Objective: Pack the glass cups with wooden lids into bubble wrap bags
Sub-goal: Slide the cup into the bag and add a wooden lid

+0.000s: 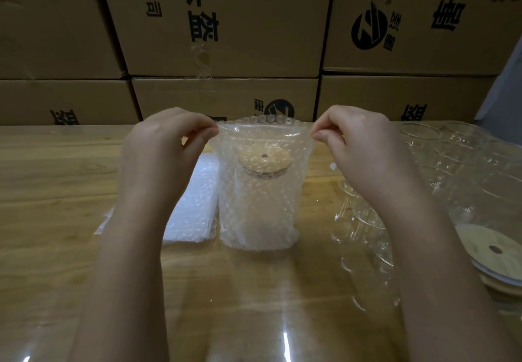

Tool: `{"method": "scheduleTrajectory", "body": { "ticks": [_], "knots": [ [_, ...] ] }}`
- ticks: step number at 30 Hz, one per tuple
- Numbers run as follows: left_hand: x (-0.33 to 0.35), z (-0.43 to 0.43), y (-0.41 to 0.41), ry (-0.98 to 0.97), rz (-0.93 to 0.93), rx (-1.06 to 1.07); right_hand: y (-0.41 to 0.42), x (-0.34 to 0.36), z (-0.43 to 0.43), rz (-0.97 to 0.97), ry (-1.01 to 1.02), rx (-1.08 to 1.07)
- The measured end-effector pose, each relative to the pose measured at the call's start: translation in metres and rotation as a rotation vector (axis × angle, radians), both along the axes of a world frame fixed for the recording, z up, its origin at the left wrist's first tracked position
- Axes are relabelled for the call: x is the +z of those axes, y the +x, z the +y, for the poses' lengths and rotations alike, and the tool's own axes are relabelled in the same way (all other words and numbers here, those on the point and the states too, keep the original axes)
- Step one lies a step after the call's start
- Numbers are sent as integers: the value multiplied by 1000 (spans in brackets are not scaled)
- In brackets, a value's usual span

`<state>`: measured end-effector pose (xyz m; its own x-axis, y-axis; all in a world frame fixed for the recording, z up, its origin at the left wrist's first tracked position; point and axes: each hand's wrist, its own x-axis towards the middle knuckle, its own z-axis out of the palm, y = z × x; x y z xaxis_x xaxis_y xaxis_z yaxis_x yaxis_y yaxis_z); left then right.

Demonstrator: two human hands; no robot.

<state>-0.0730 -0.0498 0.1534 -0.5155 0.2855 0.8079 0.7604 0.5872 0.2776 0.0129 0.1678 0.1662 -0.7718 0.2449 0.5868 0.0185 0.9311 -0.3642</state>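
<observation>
— What do the grips have?

— My left grip (162, 147) pinches the left corner of the bubble wrap bag (257, 212) at its open top, thumb against fingertip. My right grip (364, 147) pinches the right corner the same way. The bag's mouth is pulled taut between them.

— And the cup?

— The glass cup (262, 189) stands upright inside the bag, with the wooden lid (264, 158) on top of it. I can see a small hole in the lid's middle. The lid sits well below the bag's mouth. The bag's bottom rests on the worktop (56, 181), between my forearms.

— What's around it?

— Just to the left of the bag lies a flat stack of spare bubble bags (195, 214), partly behind my left forearm. I can't tell whether the stack touches the bag. On the right are bare glass cups (364, 220), crowded together. Through the glare I can't count them or tell which stand and which lie. At the right edge is a stack of loose lids (485, 246). Cardboard boxes (226, 22) with black print are stacked like a wall along the worktop's far edge.
</observation>
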Motion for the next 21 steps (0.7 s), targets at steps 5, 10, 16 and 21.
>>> {"method": "scheduleTrajectory", "body": {
  "ticks": [5,10,16,21],
  "knots": [
    [-7,3,-5,-23,-32,-6,-4,-4,1,-34,90,-61],
    [-10,5,-7,14,-88,-68,-6,-7,4,-47,55,-70],
    [-35,-12,-35,60,-508,258,-5,-7,3,-50,-42,37],
    [-81,-49,-64,-115,-1009,856,-6,-9,2,-81,-66,84]
  ]
}}
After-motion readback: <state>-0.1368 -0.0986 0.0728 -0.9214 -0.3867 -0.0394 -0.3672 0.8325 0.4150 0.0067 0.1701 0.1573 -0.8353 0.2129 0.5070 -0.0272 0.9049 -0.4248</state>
